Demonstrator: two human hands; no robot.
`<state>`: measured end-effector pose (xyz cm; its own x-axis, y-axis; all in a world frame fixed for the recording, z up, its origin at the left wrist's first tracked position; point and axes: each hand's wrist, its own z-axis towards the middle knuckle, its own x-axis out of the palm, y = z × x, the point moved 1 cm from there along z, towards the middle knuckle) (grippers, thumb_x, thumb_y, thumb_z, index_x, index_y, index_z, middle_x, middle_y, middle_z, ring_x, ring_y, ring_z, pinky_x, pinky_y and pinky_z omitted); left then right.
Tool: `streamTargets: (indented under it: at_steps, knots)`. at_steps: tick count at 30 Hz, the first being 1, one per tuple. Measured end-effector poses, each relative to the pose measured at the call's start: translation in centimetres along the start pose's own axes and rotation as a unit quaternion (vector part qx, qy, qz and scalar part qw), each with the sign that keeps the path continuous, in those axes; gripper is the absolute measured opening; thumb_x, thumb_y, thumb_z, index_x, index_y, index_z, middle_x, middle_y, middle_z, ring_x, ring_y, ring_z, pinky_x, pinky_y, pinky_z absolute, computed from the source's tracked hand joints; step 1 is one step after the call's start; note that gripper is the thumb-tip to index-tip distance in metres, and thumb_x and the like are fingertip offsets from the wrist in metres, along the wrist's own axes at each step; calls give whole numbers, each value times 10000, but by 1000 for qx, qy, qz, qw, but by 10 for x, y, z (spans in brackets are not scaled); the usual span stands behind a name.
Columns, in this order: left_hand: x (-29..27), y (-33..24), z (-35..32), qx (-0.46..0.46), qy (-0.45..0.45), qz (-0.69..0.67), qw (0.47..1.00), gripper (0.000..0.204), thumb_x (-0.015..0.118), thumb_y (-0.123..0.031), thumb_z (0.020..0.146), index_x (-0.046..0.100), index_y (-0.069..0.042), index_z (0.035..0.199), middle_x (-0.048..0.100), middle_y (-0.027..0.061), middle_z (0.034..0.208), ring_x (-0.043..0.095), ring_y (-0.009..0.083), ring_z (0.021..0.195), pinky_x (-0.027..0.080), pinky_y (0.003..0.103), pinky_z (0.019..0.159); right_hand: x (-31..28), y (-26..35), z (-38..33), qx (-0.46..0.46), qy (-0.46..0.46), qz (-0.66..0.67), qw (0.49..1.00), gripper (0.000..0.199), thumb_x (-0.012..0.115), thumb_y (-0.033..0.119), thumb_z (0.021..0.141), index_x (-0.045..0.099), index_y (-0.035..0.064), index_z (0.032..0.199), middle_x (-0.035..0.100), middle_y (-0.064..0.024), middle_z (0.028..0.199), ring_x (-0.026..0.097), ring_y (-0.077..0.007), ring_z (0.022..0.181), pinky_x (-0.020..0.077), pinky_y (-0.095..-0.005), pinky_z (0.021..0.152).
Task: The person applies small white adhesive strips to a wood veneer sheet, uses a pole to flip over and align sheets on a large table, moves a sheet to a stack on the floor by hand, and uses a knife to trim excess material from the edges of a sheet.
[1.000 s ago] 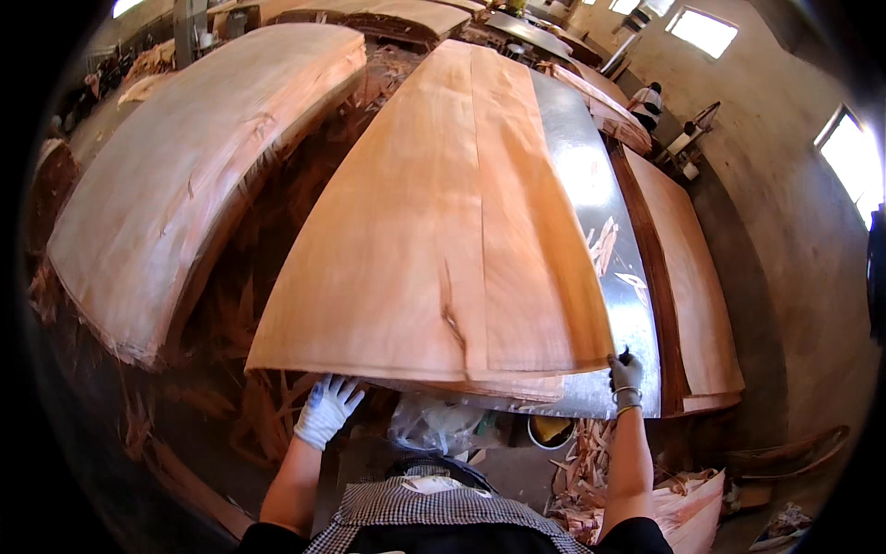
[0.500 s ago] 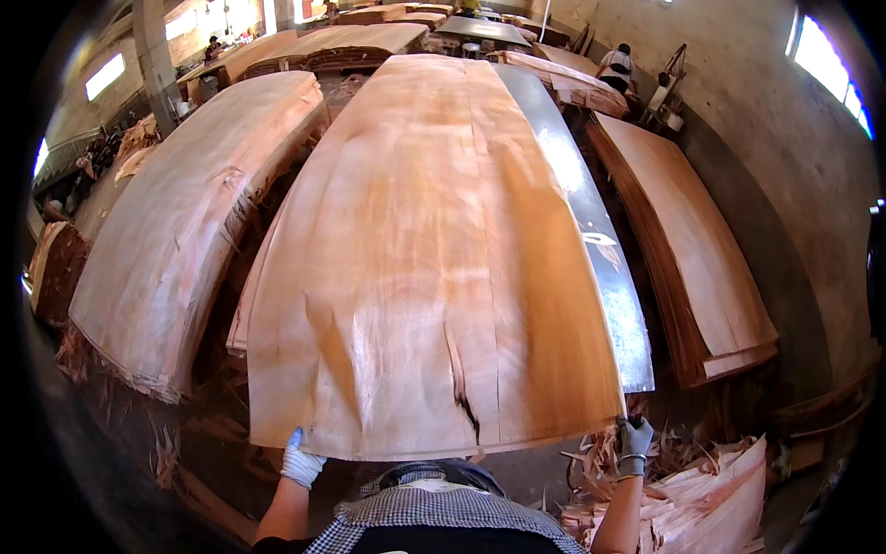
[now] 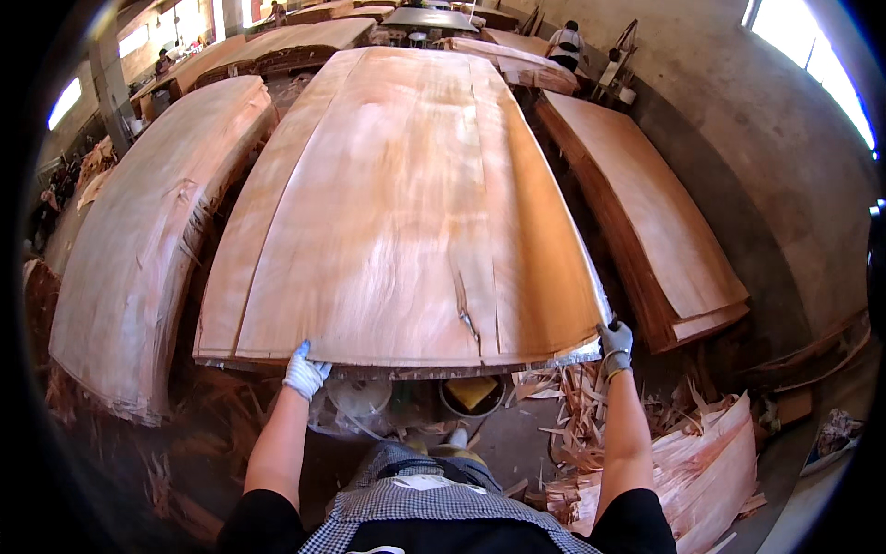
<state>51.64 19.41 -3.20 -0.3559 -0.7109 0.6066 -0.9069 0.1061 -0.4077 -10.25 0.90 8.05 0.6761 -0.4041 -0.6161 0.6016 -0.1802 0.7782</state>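
Note:
A large, thin wood veneer sheet (image 3: pixel 388 240) lies over the table in front of me, with a short dark split (image 3: pixel 467 321) near its close edge. My left hand (image 3: pixel 305 371), in a pale glove, grips that edge with the thumb on top. At the right front corner my gloved right hand (image 3: pixel 616 345) pinches the edge, its fingers partly hidden under it. Beneath the sheet, another veneer sheet (image 3: pixel 245 249) shows along the left. A shiny metal tabletop (image 3: pixel 587 352) peeks out at the right corner.
Tall veneer stacks stand at left (image 3: pixel 138 240) and right (image 3: pixel 655 212). Torn veneer scraps (image 3: pixel 683 471) pile on the floor by my right arm. Under the table's front edge sit a dark bucket (image 3: pixel 499 397) and a whitish tub (image 3: pixel 360 397). A person (image 3: pixel 566 44) is far back.
Both hands have moved forward, and the veneer sheet has shifted right over the shiny tabletop. More of the underlying sheet shows at left. Buckets have come into view below the edge.

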Motion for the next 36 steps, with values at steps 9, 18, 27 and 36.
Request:
streamTargets:
  at_steps: [9, 18, 27, 36]
  knots:
    - [21, 18, -20, 181, -267, 225, 919, 549, 563, -406, 799, 417, -54, 1195, 491, 142, 1148, 474, 283, 1011, 420, 419, 830, -38, -65, 6, -186, 16, -82, 979, 263, 661, 211, 726, 541, -23, 747, 531, -92, 546, 523, -201, 479, 402, -316, 446]
    - [174, 176, -50, 459, 33, 828, 321, 533, 538, -318, 749, 443, -44, 1196, 403, 130, 1270, 318, 291, 1210, 173, 439, 1021, 10, -136, -156, 114, 154, 62, 980, 227, 672, 172, 674, 562, -27, 688, 501, -8, 554, 415, -87, 529, 379, -272, 484]
    - [188, 219, -19, 317, 39, 919, 230, 712, 493, -452, 764, 295, -38, 1308, 218, 132, 1391, 159, 282, 1295, 63, 476, 1035, -61, -169, -31, 60, 104, -23, 993, 205, 650, 184, 739, 614, -14, 780, 599, -49, 621, 512, -85, 577, 417, -254, 551]
    - [189, 217, -24, 288, 54, 939, 179, 772, 487, -514, 744, 288, -31, 1312, 195, 114, 1405, 150, 252, 1304, 32, 478, 1040, -82, -200, 4, 20, 65, -209, 976, 240, 636, 301, 720, 591, 71, 775, 607, -126, 712, 586, -316, 677, 457, -372, 590]
